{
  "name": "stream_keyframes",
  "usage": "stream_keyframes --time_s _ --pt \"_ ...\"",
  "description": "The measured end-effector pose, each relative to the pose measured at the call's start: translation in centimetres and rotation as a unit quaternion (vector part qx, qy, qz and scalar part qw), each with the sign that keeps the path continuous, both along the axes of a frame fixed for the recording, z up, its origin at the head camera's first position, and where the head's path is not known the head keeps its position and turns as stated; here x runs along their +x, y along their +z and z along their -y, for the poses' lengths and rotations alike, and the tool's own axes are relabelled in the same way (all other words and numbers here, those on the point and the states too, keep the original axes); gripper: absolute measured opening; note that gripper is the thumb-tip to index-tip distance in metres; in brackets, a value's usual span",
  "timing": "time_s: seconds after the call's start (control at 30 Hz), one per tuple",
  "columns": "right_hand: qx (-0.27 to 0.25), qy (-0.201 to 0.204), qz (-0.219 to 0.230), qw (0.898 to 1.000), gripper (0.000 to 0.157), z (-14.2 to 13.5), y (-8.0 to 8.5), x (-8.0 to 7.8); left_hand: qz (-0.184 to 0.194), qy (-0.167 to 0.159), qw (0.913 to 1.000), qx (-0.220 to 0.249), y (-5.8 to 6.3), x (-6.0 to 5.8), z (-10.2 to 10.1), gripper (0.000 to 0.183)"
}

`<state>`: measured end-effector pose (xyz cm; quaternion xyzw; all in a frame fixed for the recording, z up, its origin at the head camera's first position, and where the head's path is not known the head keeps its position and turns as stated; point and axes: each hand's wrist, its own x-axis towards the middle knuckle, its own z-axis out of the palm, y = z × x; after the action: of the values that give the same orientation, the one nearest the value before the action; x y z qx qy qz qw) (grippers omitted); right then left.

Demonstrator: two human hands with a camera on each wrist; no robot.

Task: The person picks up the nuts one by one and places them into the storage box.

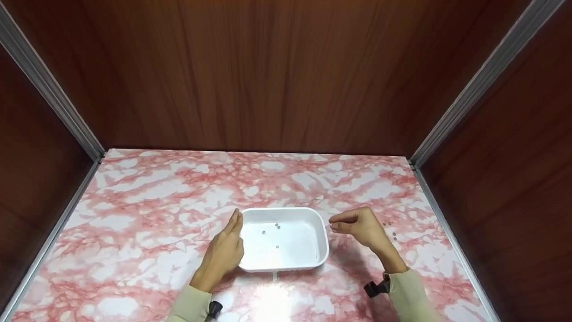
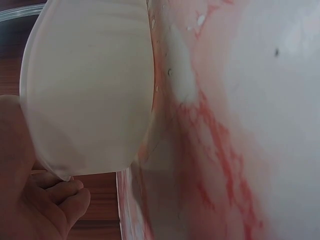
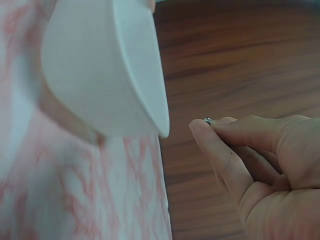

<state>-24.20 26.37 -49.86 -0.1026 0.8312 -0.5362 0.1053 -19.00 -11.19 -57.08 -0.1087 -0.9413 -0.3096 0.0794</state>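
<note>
A white rectangular tub [image 1: 283, 264] stands on the table, with several tiny ring-like metal pieces [image 1: 277, 247] lying on its floor. My left hand [image 1: 225, 250] holds the tub's left rim, its fingers along the far left corner. In the left wrist view the tub's pale outer wall [image 2: 95, 90] fills the upper left, beside the fingers [image 2: 75, 205]. Just off the tub's right side, my right hand [image 1: 362, 226] pinches a tiny silver nut-like piece [image 3: 208, 121] between thumb and fingertip. Its exact shape is mostly hidden by the fingertips.
Several more tiny pieces [image 1: 394, 234] lie on the table to the right of my right hand. The red and white marbled table [image 1: 147, 192] is bounded by brown wood-grain panels [image 1: 268, 80] at the back and sides, with grey metal strips [image 1: 447, 223] along the edges.
</note>
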Motion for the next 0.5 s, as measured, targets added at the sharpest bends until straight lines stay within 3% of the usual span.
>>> stream_keyframes --time_s 0.5 --pt "-0.034 0.033 0.046 0.998 0.022 4.0 0.5 -1.2 0.017 -0.007 0.9997 0.016 0.1 0.0 0.0 0.058"
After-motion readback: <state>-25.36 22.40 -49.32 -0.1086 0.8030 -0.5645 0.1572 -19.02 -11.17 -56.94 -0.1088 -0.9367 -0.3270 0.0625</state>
